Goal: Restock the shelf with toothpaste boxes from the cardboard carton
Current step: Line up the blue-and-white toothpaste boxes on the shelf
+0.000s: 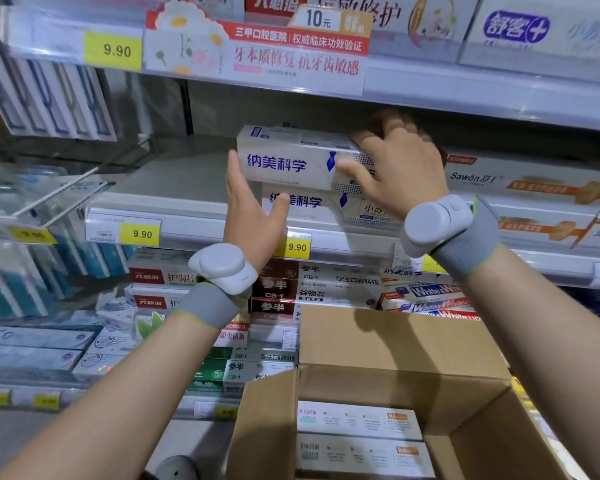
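Seating a toothpaste box on the shelf stack

Head view: the right hand (400, 171) grips the right end of the top toothpaste box (291, 161), fingers over its top, while the left hand (253, 209) lies open and flat against its left end. The box sits on a second matching box (305, 202) on the shelf (194, 230). Best done by squaring its ends and pushing straight back. Two boxes (359, 434) show in the cardboard carton (378, 341) below.
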`<action>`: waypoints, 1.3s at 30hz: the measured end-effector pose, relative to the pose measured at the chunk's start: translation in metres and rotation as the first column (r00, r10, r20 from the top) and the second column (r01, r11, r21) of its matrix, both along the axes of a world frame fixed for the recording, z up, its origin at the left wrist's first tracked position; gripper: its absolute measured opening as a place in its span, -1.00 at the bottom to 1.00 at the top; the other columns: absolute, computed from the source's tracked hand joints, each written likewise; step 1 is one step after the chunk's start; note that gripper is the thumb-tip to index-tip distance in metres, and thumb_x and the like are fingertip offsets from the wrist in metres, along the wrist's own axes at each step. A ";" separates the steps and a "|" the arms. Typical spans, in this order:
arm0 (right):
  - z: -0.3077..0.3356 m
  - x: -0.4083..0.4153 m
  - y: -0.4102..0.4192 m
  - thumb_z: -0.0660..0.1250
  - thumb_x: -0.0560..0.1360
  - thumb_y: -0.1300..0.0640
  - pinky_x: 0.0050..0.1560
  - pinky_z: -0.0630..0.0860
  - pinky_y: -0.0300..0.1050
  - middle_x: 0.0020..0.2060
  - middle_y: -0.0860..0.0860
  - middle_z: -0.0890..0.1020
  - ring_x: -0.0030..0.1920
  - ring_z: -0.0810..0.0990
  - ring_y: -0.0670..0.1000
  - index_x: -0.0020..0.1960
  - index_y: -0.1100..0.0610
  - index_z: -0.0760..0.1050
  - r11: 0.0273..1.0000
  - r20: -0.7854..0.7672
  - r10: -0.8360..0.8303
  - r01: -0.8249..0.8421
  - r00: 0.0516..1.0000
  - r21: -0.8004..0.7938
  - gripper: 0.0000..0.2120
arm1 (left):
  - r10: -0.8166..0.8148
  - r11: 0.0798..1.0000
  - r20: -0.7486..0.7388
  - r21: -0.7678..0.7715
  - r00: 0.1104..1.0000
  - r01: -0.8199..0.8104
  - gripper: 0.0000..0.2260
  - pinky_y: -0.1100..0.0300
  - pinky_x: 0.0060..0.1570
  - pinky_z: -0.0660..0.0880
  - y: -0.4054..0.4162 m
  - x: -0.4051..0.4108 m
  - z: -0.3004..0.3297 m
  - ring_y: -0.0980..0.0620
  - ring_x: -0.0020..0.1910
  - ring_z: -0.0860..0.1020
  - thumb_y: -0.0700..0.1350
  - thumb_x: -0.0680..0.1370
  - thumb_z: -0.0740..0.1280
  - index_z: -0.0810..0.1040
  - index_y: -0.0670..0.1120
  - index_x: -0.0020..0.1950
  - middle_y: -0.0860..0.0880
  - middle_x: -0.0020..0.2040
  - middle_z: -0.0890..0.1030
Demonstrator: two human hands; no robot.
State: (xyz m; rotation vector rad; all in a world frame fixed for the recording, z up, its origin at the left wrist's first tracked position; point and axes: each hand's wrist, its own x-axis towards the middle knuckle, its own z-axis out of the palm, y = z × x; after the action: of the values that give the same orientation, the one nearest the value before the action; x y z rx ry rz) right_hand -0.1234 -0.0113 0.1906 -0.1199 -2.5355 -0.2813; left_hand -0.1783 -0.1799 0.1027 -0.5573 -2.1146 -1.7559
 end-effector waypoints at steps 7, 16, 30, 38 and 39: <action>-0.012 -0.005 0.007 0.06 0.60 -0.14 0.34 0.24 0.08 0.27 0.13 0.47 0.29 0.39 0.19 0.43 -0.04 0.28 0.995 0.013 -0.045 0.046 0.999 -0.087 -0.56 | -0.020 0.994 0.006 -0.106 1.000 0.021 -0.32 0.56 0.18 -0.03 0.005 0.004 0.004 0.12 0.50 0.03 -0.19 0.58 0.23 -0.16 -0.09 0.54 0.02 0.56 -0.01; -0.018 -0.004 0.013 0.11 0.57 -0.10 0.38 0.13 0.08 0.28 0.13 0.45 0.31 0.35 0.20 0.40 0.04 0.31 0.994 -0.028 -0.069 0.066 0.997 -0.092 -0.55 | -0.022 0.982 0.018 -0.187 1.000 0.025 -0.33 0.25 0.39 0.07 0.012 0.002 0.004 0.02 0.51 0.07 -0.19 0.57 0.22 -0.13 -0.12 0.54 -0.03 0.55 0.03; -0.034 0.006 0.023 0.16 0.53 0.04 0.50 -0.11 0.08 0.42 0.18 0.31 0.43 0.25 0.20 0.48 0.11 0.19 0.998 -0.085 -0.038 0.033 0.996 -0.061 -0.46 | 0.014 0.963 -0.049 -0.268 0.999 -0.026 -0.32 -0.03 0.50 0.06 0.017 0.004 -0.004 -0.07 0.53 0.00 -0.20 0.54 0.22 -0.11 -0.16 0.54 -0.10 0.55 0.02; -0.063 0.024 0.026 0.22 0.43 0.16 0.42 0.18 0.22 0.37 0.26 0.35 0.39 0.28 0.29 0.40 0.24 0.28 0.998 -0.198 0.036 -0.045 0.980 -0.040 -0.45 | -0.010 0.863 -0.465 -0.452 0.885 -0.227 -0.35 -0.05 0.50 -0.01 0.027 0.024 -0.009 -0.20 0.51 0.02 -0.24 0.44 0.19 0.04 -0.31 0.50 -0.26 0.52 0.06; -0.067 0.028 0.026 0.22 0.43 0.17 0.43 0.16 0.23 0.36 0.27 0.36 0.38 0.28 0.29 0.40 0.25 0.29 0.998 -0.204 0.050 -0.058 0.978 -0.035 -0.46 | -0.048 0.859 -0.509 -0.461 0.860 -0.225 -0.37 -0.10 0.47 0.08 0.029 0.026 -0.009 -0.18 0.49 0.08 -0.26 0.44 0.21 0.09 -0.32 0.48 -0.27 0.50 0.13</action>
State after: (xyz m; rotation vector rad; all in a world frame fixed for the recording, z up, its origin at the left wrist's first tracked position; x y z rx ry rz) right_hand -0.0954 0.0151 0.1237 -0.0903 -2.3381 -0.1856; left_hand -0.1519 -0.1506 0.0934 -0.9195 -2.1394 -0.8364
